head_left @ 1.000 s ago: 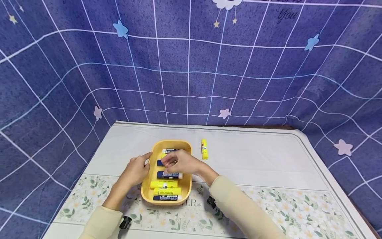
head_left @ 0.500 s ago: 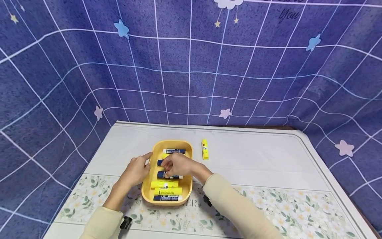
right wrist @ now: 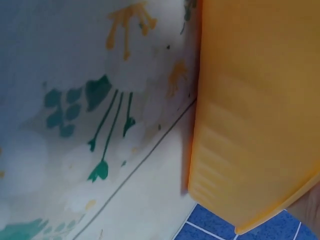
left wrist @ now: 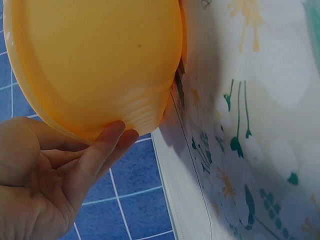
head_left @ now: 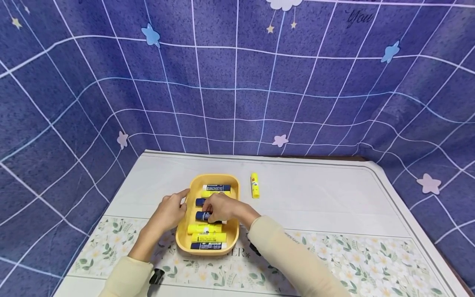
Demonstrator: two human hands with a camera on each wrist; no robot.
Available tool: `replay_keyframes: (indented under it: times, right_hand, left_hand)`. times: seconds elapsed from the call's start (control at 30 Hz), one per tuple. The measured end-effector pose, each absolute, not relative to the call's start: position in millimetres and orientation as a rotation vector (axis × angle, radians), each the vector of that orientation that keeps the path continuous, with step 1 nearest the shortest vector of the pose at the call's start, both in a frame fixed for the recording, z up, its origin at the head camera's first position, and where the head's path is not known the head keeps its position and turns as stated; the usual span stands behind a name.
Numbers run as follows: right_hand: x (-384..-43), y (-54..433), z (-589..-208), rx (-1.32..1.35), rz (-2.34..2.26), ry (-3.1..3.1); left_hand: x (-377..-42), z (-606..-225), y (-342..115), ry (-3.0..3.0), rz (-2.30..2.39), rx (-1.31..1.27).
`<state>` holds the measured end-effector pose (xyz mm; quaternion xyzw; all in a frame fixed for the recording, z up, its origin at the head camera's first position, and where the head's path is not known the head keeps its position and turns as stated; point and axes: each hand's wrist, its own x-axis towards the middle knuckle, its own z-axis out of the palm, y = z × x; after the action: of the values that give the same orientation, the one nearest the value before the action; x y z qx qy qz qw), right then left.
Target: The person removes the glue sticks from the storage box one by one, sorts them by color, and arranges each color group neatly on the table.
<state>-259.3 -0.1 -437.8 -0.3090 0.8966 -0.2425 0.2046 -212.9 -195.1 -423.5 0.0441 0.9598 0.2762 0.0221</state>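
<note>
Oval yellow plastic tray (head_left: 234, 231), table centre, held six glue sticks. Left hand (head_left: 168, 212), fingers relaxed, touched the tray's 9 o'clock wall. Right hand (head_left: 220, 207) pinched a dark-blue glue stick (head_left: 203, 215) inside. Loose yellow glue stick (head_left: 254, 185) lay at 2 o'clock.

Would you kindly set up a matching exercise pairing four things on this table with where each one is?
Things:
1. yellow oval plastic tray
2. lone yellow glue stick
3. left hand
4. right hand

Places:
A. on the bare cloth, right of the tray
B. over the sticks inside the tray
C. against the tray's left outer wall
D. on the floral tablecloth, holding rows of sticks

Pairs: 1-D, 2-A, 3-C, 4-B
</note>
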Motion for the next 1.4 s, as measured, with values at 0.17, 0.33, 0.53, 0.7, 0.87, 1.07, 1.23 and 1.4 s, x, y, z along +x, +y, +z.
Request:
replay_keyframes:
  times: [0.17,0.33,0.53,0.7,0.87,1.07,1.23,1.4]
  right_hand:
    - [-258.8,-1.1,-438.4,-0.844,-0.719,2.486]
    - [-259.6,0.1,-437.4,-0.828,-0.834,2.458]
    - [-261.8,2.4,-434.5,-0.797,-1.007,2.424]
    - [-260.7,6.3,-428.1,-0.759,-1.143,2.421]
    - [-256.0,15.4,-419.2,-0.703,-1.366,2.362]
    - [-248.3,30.9,-402.3,-0.603,-1.685,2.209]
    - [-241.5,44.5,-388.0,-0.445,-1.94,2.103]
    - [-234.8,58.6,-385.7,-0.315,-2.105,2.039]
  left_hand:
    - [-213.1,-424.4,-195.2,2.974,0.864,0.13]
    - [-213.4,-425.4,-195.5,2.961,0.867,0.114]
    - [-214.1,-424.3,-195.4,2.968,0.867,0.13]
    - [-215.1,-424.0,-195.6,2.981,0.862,0.142]
    - [-214.8,-424.9,-195.9,2.984,0.855,0.141]
    - [-214.0,-425.7,-194.9,2.965,0.86,0.129]
    - [-213.1,-426.4,-194.5,2.961,0.861,0.126]
    - [-211.8,-424.7,-194.3,2.971,0.86,0.124]
